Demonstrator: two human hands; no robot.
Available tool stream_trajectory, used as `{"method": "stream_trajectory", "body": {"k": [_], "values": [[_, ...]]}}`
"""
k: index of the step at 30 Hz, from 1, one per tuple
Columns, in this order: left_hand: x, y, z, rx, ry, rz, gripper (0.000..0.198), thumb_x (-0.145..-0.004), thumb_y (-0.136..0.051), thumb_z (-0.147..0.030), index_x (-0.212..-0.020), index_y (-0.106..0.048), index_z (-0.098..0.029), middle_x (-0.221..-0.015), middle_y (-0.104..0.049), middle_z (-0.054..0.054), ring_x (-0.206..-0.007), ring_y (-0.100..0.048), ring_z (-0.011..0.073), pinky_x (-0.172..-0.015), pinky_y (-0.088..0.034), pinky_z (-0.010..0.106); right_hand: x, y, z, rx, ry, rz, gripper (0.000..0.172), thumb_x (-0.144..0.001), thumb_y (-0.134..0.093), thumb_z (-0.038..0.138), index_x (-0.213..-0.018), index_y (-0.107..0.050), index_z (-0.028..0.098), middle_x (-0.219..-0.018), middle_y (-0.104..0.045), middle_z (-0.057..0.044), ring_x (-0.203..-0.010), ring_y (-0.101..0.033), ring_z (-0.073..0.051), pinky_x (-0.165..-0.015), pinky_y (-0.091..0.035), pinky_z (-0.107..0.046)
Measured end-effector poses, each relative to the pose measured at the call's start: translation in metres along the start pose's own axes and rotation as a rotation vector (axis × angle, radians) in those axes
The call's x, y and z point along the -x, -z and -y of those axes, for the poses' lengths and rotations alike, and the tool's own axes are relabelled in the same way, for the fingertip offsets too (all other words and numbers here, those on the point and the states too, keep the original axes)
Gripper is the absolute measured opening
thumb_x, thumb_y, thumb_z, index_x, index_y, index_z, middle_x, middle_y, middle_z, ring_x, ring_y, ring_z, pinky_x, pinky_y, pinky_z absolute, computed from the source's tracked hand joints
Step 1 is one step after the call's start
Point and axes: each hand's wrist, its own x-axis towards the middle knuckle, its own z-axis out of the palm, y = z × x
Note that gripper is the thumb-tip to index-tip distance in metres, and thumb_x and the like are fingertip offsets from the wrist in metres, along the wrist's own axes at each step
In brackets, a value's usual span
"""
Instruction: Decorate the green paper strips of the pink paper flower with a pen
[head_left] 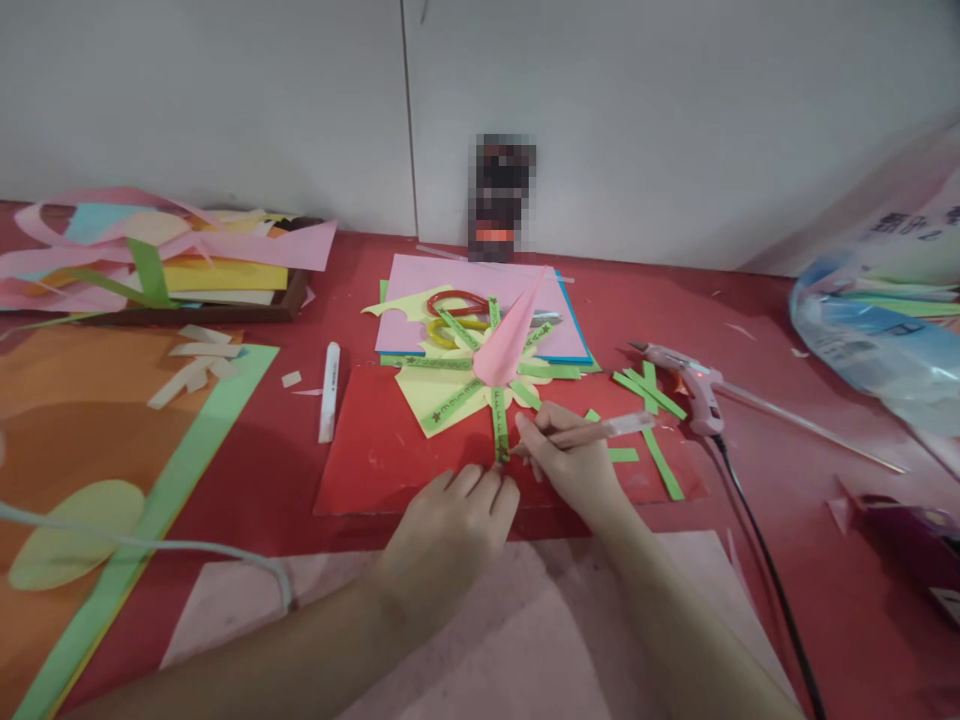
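Paper flower point(491, 368), pink cone point(511, 328) at centre, partly over red sheet point(382, 450). One lettered green strip point(496, 412) points toward person. Right hand point(571, 462) grips pen point(592, 432), tip beside strip's end. Left hand point(457, 515): fingers curled at same end; pinching or not, cannot tell. Scissors point(454, 302) behind; hot glue gun point(691, 380) right.

Bare skin runs along both forearms, from the near edge of the view to the fingertips. The left forearm point(300, 642), on the near left, is smooth and evenly rounded, tapering to a slim wrist. The left hand point(454, 525) has a broad, softly domed back, with low knuckles and short-looking fingers. The right forearm point(679, 600), on the near right, is slender too, narrowing towards the right hand point(574, 462), which looks compact. Nail detail is too small to tell.
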Motion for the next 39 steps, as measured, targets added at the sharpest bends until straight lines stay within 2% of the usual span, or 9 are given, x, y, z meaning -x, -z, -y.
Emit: {"method": "stream_trajectory", "body": {"k": [8,13,31,39], "values": [[-0.001,0.0012,-0.0002,0.005,0.003,0.034,0.018,-0.078,-0.042,-0.002,-0.086,-0.054,-0.013,-0.077,-0.062,0.004,-0.069,-0.059,0.0181,-0.057,-0.049,0.029,-0.0007,-0.0004,-0.0033,0.005,0.021,0.017,0.035,-0.081,-0.054,0.034,-0.056,-0.034,0.022,-0.038,-0.042,0.008,-0.035,-0.044,-0.009,-0.045,-0.041,-0.024],[-0.0006,-0.0005,-0.0001,0.012,0.006,0.013,0.017,-0.077,-0.045,-0.003,-0.087,-0.055,-0.012,-0.077,-0.063,0.004,-0.068,-0.059,0.0184,-0.056,-0.05,0.03,-0.0015,0.0018,-0.0016,0.059,0.019,0.014,0.034,-0.082,-0.052,0.031,-0.053,-0.036,0.022,-0.037,-0.042,0.007,-0.041,-0.051,-0.011,-0.044,-0.039,-0.022],[-0.0005,0.0,0.0005,0.006,0.011,0.02,0.019,-0.079,-0.041,-0.002,-0.086,-0.053,-0.014,-0.076,-0.062,0.004,-0.069,-0.058,0.0177,-0.057,-0.048,0.029,-0.0006,0.0019,0.0015,-0.002,0.015,0.01,0.033,-0.081,-0.053,0.033,-0.054,-0.038,0.022,-0.035,-0.042,0.007,-0.044,-0.056,-0.014,-0.046,-0.043,-0.024],[-0.0003,0.0001,0.0002,0.016,0.009,0.026,0.019,-0.079,-0.042,-0.002,-0.088,-0.055,-0.012,-0.078,-0.062,0.004,-0.07,-0.059,0.0178,-0.058,-0.049,0.029,-0.0009,0.0039,0.0025,-0.051,0.007,-0.076,0.033,-0.081,-0.056,0.036,-0.055,-0.04,0.021,-0.038,-0.047,0.006,-0.04,-0.053,-0.011,-0.047,-0.042,-0.022]]}}
